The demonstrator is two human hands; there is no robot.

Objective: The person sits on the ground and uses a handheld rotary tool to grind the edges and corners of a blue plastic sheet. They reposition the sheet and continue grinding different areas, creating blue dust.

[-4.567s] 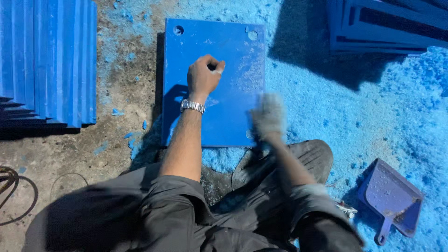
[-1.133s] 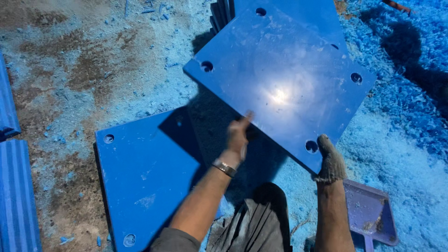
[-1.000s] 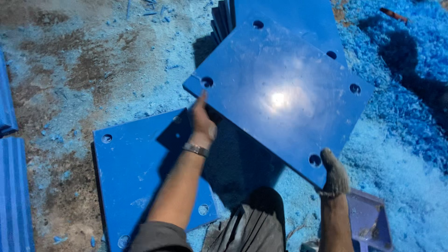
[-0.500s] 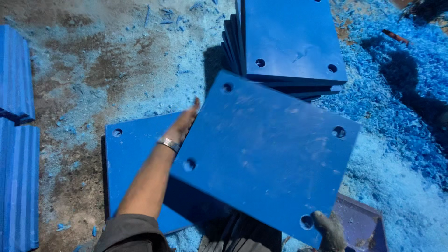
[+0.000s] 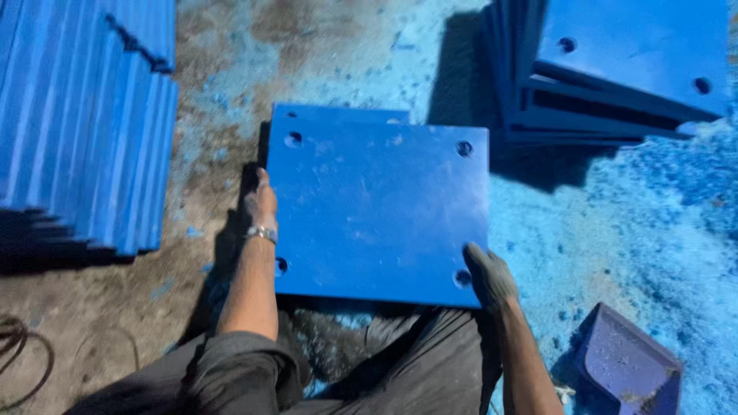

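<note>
A square blue plastic plate (image 5: 380,211) with a hole near each corner lies flat in front of me, on top of another blue plate (image 5: 338,115) whose far edge shows beyond it. My left hand (image 5: 260,206), with a metal wristband, grips the top plate's left edge. My right hand (image 5: 489,275), in a dusty grey glove, holds its near right corner by the hole.
A stack of blue plates (image 5: 615,69) stands at the back right, another stack (image 5: 84,123) at the left. Blue shavings (image 5: 615,230) cover the ground on the right. A purple dustpan (image 5: 626,369) lies at the lower right. Dark cable (image 5: 19,353) curls at lower left.
The plate I held tilted in the air half a second ago has come down flat onto the plate on the ground. Both hands stayed on its edges.
</note>
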